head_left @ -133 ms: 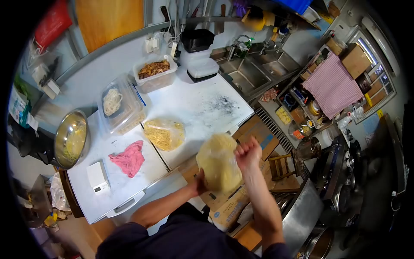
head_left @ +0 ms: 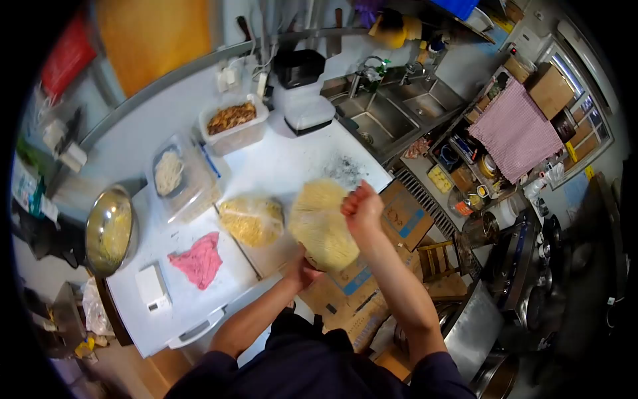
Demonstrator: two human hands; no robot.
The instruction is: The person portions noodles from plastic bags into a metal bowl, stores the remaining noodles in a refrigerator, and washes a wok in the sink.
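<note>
A clear plastic bag of pale yellow noodles (head_left: 323,223) is held up over the front edge of the white worktop (head_left: 279,149). My left hand (head_left: 302,272) supports the lower left of this bag, its fingers partly hidden behind it. At the bag's upper right, my right hand (head_left: 363,207) is closed in a fist on what looks like its gathered end. A second bag of yellow noodles (head_left: 250,221) lies on the worktop to the left. Beyond it are a pink cloth (head_left: 197,261) and a white scale (head_left: 153,288).
A steel bowl (head_left: 109,231) stands at the far left. Plastic tubs (head_left: 184,178) and a container of brown food (head_left: 232,130) sit toward the wall. Double sinks (head_left: 379,120) are at the back right. Cardboard (head_left: 352,312) lies below the bag, with a stove (head_left: 512,266) further right.
Both hands and the held bag have moved up and slightly left, further over the worktop. The view has shifted a little.
</note>
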